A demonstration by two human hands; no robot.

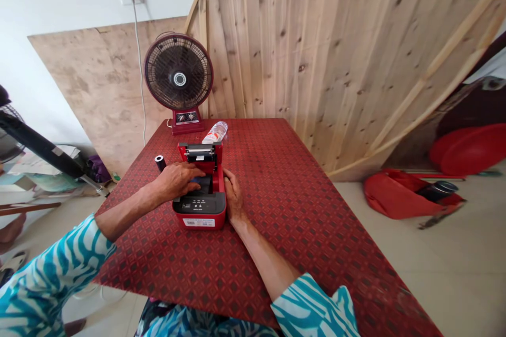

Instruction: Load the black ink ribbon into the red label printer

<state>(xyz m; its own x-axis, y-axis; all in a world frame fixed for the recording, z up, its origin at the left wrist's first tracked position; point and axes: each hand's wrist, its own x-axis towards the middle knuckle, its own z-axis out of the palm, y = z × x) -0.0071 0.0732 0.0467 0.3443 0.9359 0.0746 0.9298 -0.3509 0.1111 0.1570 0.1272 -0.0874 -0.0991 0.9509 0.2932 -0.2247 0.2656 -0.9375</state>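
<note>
A red and black label printer (200, 210) stands on the table with its lid (201, 154) tilted up and back. My left hand (179, 179) reaches over its left side into the open compartment. Its thumb and fingers are closed about a dark part inside, which I cannot make out. Against the printer's right wall lies my right hand (233, 195), its fingers curled along the side and holding the body. A small black roll (160, 162) with a white core stands on the table, left of the printer and beyond my left wrist.
The table (284, 221) has a red patterned cover. Behind the printer lies a clear plastic bottle (215, 132), and a red fan (179, 79) stands at the back left. A wooden panel (300, 52) leans behind. A red bag (389, 195) rests on the floor at right.
</note>
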